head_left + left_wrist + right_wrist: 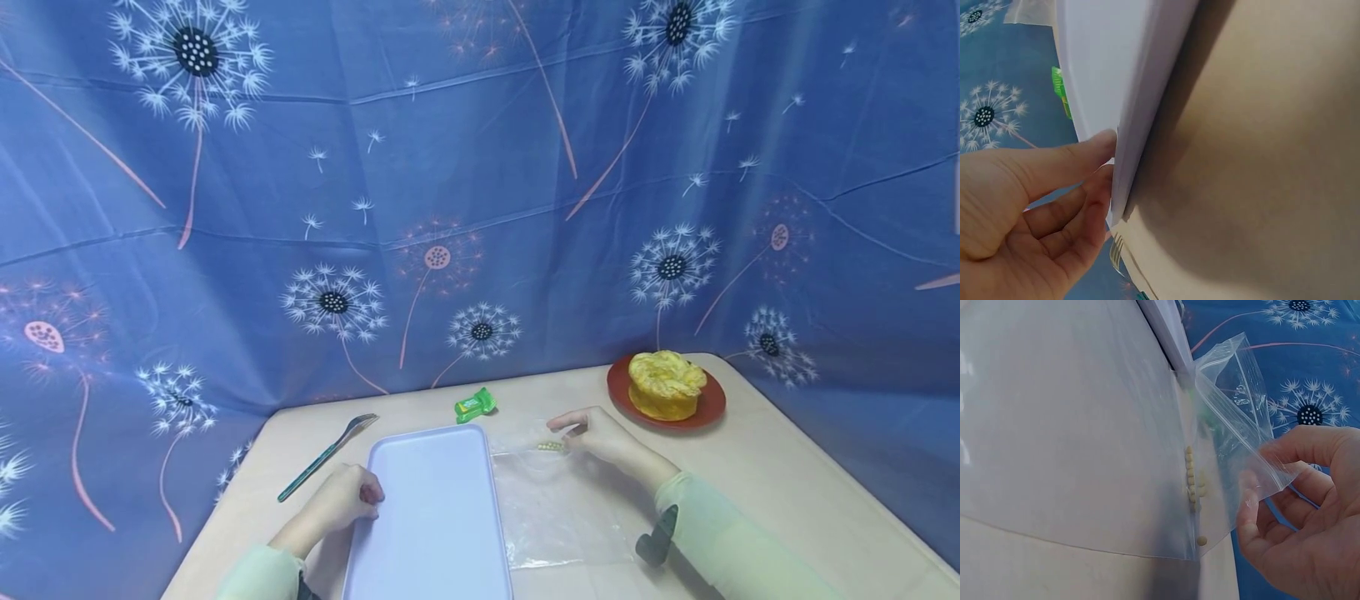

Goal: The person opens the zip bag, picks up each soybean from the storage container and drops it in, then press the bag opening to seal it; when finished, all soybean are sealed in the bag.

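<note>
Left hand (341, 500) curled, gripping tray (431, 508) edge at lower centre; right hand (600, 436) pinches bag (1235, 419) mouth open beside it, beads (1192, 478) inside: likely next tip them out, needs steady lift.

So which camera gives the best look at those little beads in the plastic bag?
The right wrist view: the beads show singly, lined up inside the clear bag the right hand pinches. The head view shows only a small pale cluster; the left wrist view shows none.
</note>
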{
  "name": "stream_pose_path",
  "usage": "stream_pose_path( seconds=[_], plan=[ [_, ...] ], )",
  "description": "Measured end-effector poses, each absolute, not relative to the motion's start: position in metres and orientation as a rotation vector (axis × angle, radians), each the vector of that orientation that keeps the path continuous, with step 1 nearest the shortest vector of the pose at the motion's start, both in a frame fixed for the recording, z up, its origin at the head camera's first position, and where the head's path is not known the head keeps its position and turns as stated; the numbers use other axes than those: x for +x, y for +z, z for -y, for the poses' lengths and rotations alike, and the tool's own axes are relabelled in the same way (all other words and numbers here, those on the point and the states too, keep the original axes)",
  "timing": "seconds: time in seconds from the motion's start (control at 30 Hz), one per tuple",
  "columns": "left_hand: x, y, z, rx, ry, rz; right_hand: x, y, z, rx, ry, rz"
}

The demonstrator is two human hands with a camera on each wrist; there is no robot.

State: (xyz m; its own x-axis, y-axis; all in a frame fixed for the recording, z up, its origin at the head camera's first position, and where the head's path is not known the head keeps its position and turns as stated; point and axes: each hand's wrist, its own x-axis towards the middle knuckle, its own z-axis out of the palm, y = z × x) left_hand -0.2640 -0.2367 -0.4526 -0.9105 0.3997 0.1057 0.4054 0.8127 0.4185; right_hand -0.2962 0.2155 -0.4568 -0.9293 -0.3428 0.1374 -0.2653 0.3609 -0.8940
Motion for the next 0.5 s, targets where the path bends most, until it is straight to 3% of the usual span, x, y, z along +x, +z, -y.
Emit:
stream_pose_path(
  seconds=[0.5],
  plan=[
    [-0.2617, -0.457, 0.2352, -0.696, -0.654, 2.933, -0.2966, -0.4585, -0.2134, -0.537, -1.664, -2.535]
  ],
)
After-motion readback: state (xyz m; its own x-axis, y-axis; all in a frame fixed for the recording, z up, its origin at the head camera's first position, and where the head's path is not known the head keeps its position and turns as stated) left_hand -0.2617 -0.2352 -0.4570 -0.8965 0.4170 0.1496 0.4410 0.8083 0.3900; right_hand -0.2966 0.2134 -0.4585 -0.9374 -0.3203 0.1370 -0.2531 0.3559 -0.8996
